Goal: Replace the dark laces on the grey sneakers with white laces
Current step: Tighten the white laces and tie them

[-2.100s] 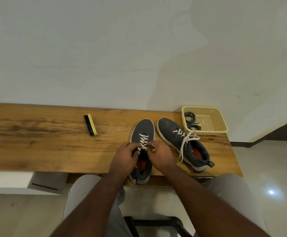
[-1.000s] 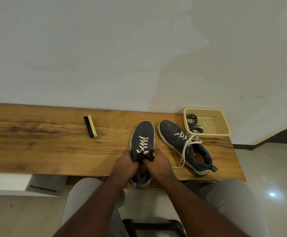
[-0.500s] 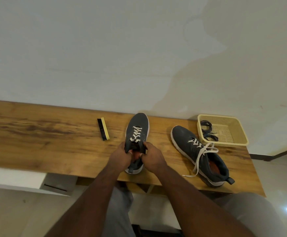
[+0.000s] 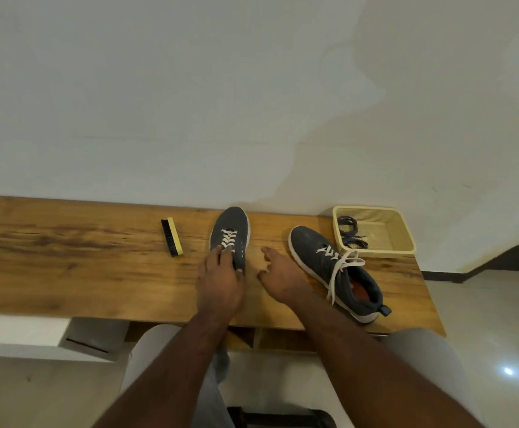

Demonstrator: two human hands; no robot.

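Observation:
Two grey sneakers stand on the wooden table (image 4: 66, 257). The left sneaker (image 4: 230, 220) points toe-first at the wall, and white laces (image 4: 229, 237) are threaded through it. My left hand (image 4: 219, 282) lies over its rear half and grips it, hiding the heel and opening. My right hand (image 4: 280, 276) hovers over the table between the shoes with relaxed fingers, holding nothing. The right sneaker (image 4: 314, 245) lies at an angle, and its white lace (image 4: 341, 264) hangs loose over its side. The dark laces (image 4: 349, 231) lie coiled in the yellow basket (image 4: 406, 239).
A black-bristled brush with a yellow back (image 4: 171, 237) lies left of the left sneaker. The wall runs right behind the table. The basket sits at the back right corner. My knees are under the table's front edge.
The left sneaker was pushed away from the front edge toward the wall and set down. My right hand let go of it and moved right. The left hand stays on the shoe.

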